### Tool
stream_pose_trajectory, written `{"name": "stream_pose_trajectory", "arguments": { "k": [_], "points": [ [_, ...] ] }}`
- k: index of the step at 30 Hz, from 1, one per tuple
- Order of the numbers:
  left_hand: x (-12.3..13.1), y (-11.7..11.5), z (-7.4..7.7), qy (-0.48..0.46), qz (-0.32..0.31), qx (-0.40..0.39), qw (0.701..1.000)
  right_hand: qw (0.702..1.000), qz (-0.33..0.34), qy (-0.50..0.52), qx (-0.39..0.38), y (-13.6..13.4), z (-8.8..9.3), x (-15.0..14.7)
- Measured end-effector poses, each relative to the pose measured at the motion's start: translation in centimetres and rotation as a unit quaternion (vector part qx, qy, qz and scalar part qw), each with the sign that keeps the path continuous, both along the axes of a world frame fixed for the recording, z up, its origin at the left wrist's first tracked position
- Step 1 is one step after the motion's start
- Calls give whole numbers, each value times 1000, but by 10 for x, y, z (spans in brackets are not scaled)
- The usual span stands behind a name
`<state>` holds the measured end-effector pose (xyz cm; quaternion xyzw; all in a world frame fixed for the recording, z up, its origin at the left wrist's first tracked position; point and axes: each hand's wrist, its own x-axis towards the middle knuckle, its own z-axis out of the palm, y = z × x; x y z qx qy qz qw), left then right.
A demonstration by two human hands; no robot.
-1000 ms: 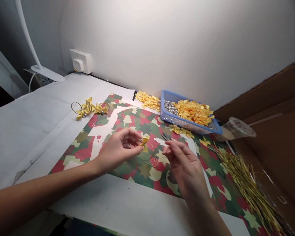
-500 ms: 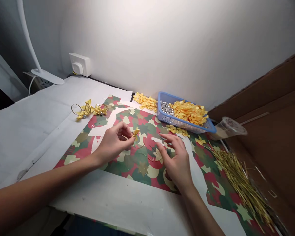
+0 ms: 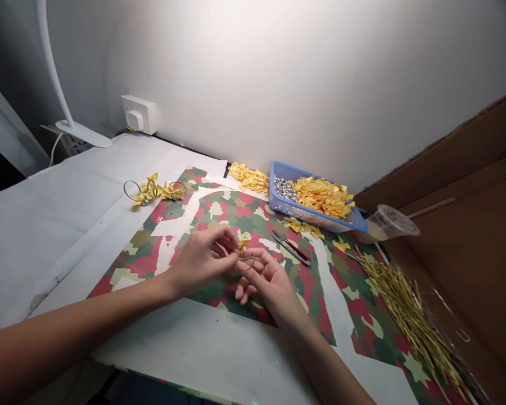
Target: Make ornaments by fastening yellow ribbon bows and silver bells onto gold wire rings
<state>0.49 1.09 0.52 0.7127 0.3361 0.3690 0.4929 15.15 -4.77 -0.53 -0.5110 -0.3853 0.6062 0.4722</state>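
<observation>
My left hand (image 3: pixel 208 256) pinches a small yellow ribbon bow (image 3: pixel 244 242) between thumb and fingertips, above the middle of the patterned sheet. A thin gold wire tie (image 3: pixel 253 260) curves down from the bow in a loop. My right hand (image 3: pixel 272 281) has come up against the left, its thumb and forefinger closed on the wire just below the bow. Its other fingers curl loosely underneath. To the right of my hands, thread snips (image 3: pixel 292 247) with a red part lie on the sheet.
A blue basket (image 3: pixel 316 224) at the wall holds yellow bows and silver bells. More bows (image 3: pixel 248 177) lie beside it. Bows with wire loops (image 3: pixel 154 190) rest at left. Gold wire ties (image 3: pixel 409 315) and a clear plastic cup (image 3: pixel 390 223) are at right.
My right hand has moved left, away from the snips, and now pinches the wire at the bow. The snips lie in full view. My left hand has shifted slightly right and down.
</observation>
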Motion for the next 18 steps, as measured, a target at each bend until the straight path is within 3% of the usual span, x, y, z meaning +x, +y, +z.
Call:
{"name": "stream_pose_trajectory", "arguments": {
  "k": [11, 18],
  "points": [
    [2, -3, 1, 2, 7, 10, 1000, 990, -93, -88, 61, -5, -2, 2],
    [3, -6, 1, -7, 3, 43, 999, 986, -116, -101, 68, -6, -5, 3]
  ]
}}
